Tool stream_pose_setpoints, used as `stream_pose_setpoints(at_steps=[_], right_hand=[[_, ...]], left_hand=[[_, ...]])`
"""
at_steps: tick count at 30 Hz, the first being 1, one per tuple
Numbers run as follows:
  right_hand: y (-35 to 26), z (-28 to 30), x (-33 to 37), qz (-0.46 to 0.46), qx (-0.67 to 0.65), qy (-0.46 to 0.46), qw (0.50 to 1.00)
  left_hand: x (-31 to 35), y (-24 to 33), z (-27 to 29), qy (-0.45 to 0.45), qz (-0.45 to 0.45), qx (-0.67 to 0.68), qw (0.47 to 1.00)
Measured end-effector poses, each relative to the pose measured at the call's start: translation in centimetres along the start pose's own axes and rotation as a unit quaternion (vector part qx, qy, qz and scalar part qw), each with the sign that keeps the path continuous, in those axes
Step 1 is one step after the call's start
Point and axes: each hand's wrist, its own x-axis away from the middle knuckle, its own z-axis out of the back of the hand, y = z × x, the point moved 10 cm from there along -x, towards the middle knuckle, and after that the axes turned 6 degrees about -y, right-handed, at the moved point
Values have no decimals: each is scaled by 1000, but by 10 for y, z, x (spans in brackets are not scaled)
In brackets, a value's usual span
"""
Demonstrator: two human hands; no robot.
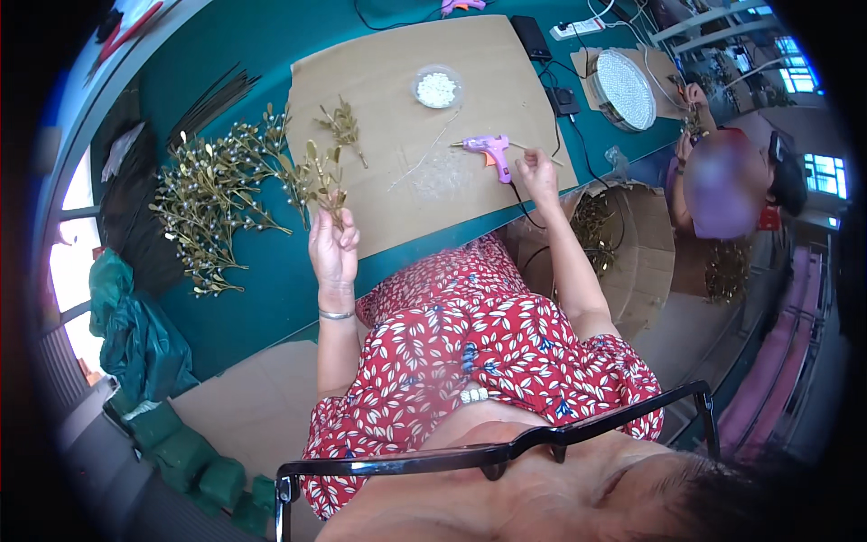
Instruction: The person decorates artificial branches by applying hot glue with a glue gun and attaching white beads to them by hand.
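My left hand (333,246) is closed round the stem of a gold-green leafy sprig (325,173), held upright at the left edge of a cardboard sheet (397,72). My right hand (539,175), fingers curled, is beside the rear of a lilac hot glue gun (489,152); what its fingertips hold, if anything, is hard to make out. The gun lies on the cardboard, nozzle pointing left, near thin clear glue strands (437,176). Farther up lies another leafy sprig (341,124). A clear dish of small white beads (437,89) stands at the back.
Many leafy sprigs with pale beads (217,203) are heaped at left, with dark stems (215,104) behind. A black cable (587,149) runs down the right side. Beyond are a round tray (625,90), a power strip (576,30) and a co-worker (722,185). An open carton (641,257) stands below.
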Motion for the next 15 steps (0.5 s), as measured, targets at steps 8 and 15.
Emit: stream_pose_setpoints(at_steps=[8,15], right_hand=[[14,-43,22,-89,39,-82,992],[-3,-75,18,-34,154,-105,982]], left_hand=[[-16,-21,-53,-15,60,0,998],[-14,-29,-85,-128,118,79,981]])
